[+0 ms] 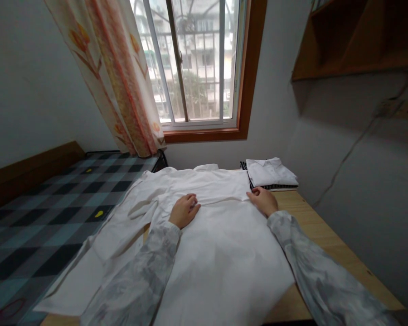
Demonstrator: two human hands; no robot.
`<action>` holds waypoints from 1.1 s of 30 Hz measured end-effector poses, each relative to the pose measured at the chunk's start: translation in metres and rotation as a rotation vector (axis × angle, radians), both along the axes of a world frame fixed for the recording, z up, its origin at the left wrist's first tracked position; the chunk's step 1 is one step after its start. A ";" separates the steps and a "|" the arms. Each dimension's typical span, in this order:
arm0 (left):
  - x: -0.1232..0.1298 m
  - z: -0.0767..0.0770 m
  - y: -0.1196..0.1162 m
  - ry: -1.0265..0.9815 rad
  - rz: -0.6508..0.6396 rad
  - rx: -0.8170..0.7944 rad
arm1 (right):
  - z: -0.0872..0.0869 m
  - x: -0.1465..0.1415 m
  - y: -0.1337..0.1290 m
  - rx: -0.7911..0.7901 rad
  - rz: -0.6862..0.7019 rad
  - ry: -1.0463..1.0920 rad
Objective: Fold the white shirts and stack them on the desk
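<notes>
- Right hand (263, 202): narrow grip, apparently pinching the white shirt's edge (221, 258)
- Left hand (184, 211): fingers curled on the shirt; cannot tell whether it grips any
- Step in hand seems to be straightening; next move calls for an even, taut edge
- Shirt: soft, creased, spread over the pale wood table (311, 222), reaching towards the checked bed (54, 226)
- Far corner: flat, squarish stack (270, 172)

Lit through a rectangular brown-framed glass window (204, 68) (beside a cream floral fabric curtain (114, 74)). Bounded by flat white walls (23, 86), hung with boxy brown wooden shelving (363, 43).
</notes>
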State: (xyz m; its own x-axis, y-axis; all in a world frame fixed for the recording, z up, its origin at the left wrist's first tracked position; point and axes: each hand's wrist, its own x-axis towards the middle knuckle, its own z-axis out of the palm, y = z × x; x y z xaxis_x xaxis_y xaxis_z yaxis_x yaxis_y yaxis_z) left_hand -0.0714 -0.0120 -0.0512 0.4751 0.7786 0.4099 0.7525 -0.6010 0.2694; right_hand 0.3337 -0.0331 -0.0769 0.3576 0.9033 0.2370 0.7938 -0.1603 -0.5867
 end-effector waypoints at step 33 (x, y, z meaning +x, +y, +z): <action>-0.055 -0.016 0.088 0.127 0.280 -0.147 | -0.002 -0.031 0.056 0.347 0.114 -0.016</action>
